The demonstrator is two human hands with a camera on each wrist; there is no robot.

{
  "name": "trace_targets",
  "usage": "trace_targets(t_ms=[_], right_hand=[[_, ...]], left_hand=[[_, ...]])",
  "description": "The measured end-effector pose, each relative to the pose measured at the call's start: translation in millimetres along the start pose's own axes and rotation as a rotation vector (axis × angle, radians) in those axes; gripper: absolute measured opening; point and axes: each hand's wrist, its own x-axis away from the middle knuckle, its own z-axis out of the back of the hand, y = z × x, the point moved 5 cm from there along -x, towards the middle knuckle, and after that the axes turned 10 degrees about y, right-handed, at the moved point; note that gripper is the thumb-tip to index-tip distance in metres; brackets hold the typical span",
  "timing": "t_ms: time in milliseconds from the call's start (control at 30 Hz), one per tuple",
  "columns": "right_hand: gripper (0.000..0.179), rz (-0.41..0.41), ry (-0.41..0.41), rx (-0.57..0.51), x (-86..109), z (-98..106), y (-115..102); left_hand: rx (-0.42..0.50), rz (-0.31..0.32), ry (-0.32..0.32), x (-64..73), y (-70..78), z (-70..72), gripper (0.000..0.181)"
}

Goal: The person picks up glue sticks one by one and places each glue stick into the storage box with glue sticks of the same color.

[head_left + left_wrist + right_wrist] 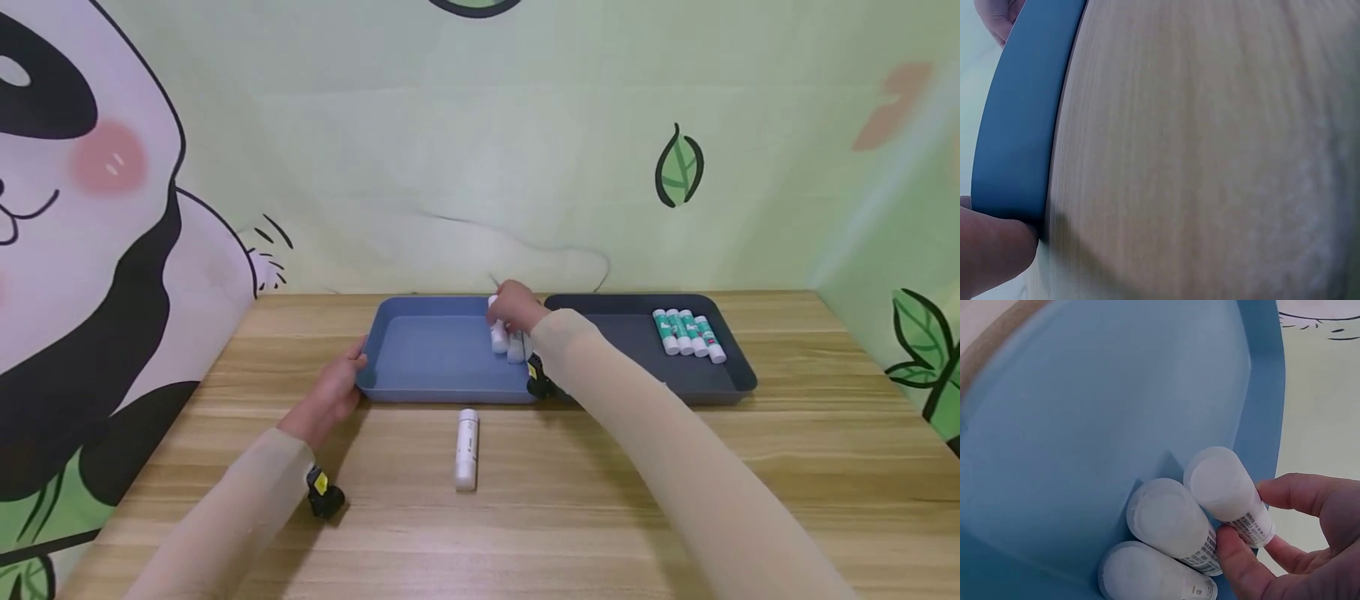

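At the right end of the blue tray (431, 354), my right hand (517, 307) pinches a white glue stick (1225, 487) between thumb and fingers. In the right wrist view the held stick leans over the tray, its round end towards the camera. Two more white glue sticks (1169, 519) lie beside it, close together. My left hand (337, 390) grips the tray's left side near the front corner; its thumb (997, 253) touches the blue wall in the left wrist view. Another white glue stick (467, 450) lies on the table in front of the tray.
A dark grey tray (607, 329) stands against the blue tray's right side. Several green-and-white glue sticks (686, 333) lie in a row at its right end. Behind the wooden table (570, 517) rises a wall (420, 150) with panda and leaf pictures.
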Motion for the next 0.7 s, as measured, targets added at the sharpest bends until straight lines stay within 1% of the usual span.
trace_targets(t_ms=[100,167,400,567,700], right_hand=[[0.054,0.021,0.024,0.047,-0.8,-1,0],[0.052,0.033,0.032,0.057,0.1,-2,0],[0.052,0.085,0.061,0.116,4.3,-1,1],[0.053,0.114,0.112,0.160,-2.1,-5,3],[0.052,0.115,0.123,0.221,-10.6,-12,6]], left_hand=[[0.005,-0.007,-0.006,0.0,0.0,-0.9,0.057],[0.010,-0.011,-0.011,-0.4,-0.2,-1.0,0.057],[0.000,-0.032,-0.032,-0.9,-0.6,-2.4,0.057],[-0.004,-0.034,-0.024,-1.8,-1.1,-1.8,0.057],[0.001,-0.031,-0.010,-1.6,-1.7,-0.8,0.057]])
